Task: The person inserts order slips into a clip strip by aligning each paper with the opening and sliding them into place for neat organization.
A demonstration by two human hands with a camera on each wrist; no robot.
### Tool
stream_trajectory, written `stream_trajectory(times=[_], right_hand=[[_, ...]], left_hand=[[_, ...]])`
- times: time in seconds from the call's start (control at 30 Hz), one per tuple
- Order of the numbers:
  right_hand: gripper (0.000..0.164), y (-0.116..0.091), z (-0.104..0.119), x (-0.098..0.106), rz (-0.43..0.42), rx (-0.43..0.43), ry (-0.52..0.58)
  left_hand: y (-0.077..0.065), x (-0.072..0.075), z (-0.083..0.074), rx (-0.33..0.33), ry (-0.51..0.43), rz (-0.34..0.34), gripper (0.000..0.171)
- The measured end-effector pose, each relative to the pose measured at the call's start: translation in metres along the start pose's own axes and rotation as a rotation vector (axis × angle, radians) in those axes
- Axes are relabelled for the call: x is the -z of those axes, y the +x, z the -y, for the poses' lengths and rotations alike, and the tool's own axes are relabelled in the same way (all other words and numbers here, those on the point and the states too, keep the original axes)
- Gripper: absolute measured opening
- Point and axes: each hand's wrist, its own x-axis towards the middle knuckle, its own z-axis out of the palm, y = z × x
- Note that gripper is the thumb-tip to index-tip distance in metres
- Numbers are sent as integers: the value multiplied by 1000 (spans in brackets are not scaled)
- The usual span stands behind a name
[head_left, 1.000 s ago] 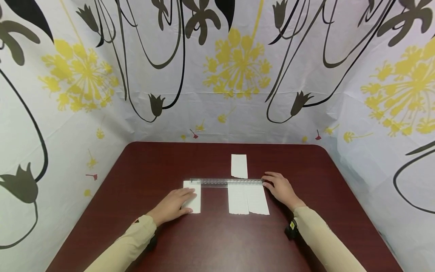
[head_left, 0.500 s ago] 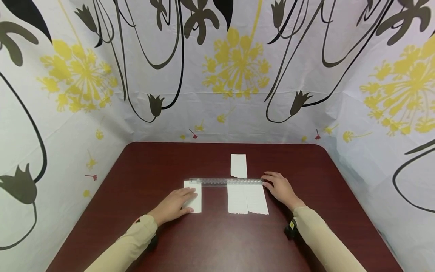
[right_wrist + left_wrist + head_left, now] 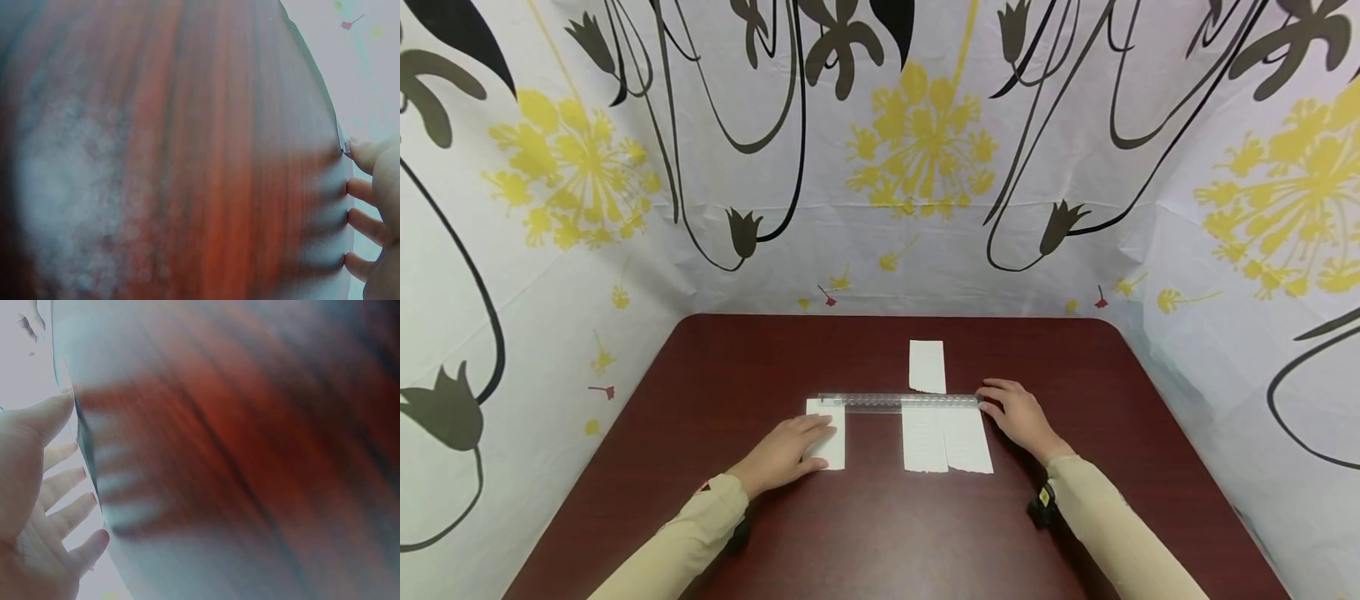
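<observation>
A clear plastic ruler (image 3: 872,403) lies crosswise on the table in the head view. Its left end overlaps a white paper slip (image 3: 835,450), on which my left hand (image 3: 784,450) rests with fingers extended. Right of a gap, two torn-edged paper slips (image 3: 925,442) lie side by side, their top edges under the ruler. Another slip (image 3: 927,365) lies just beyond the ruler. My right hand (image 3: 1021,418) is at the ruler's right end, touching it with fingers spread. In the right wrist view, the thumb (image 3: 365,153) meets the ruler's end and other fingertips touch the table.
The dark red wooden table (image 3: 880,533) has rounded far corners. White cloth (image 3: 820,183) with flower prints hangs behind it and along both sides. A black wrist camera (image 3: 1042,505) sits below the right wrist.
The left slip has shifted very slightly right under my left hand. The ruler, the other slips and my right hand look nearly unchanged.
</observation>
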Motion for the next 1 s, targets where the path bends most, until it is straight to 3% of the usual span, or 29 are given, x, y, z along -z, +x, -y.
stream_trajectory(times=[1.0], right_hand=[[33, 0, -1, 0, 4, 7, 20]], left_hand=[[5, 1, -2, 17, -33, 27, 57]])
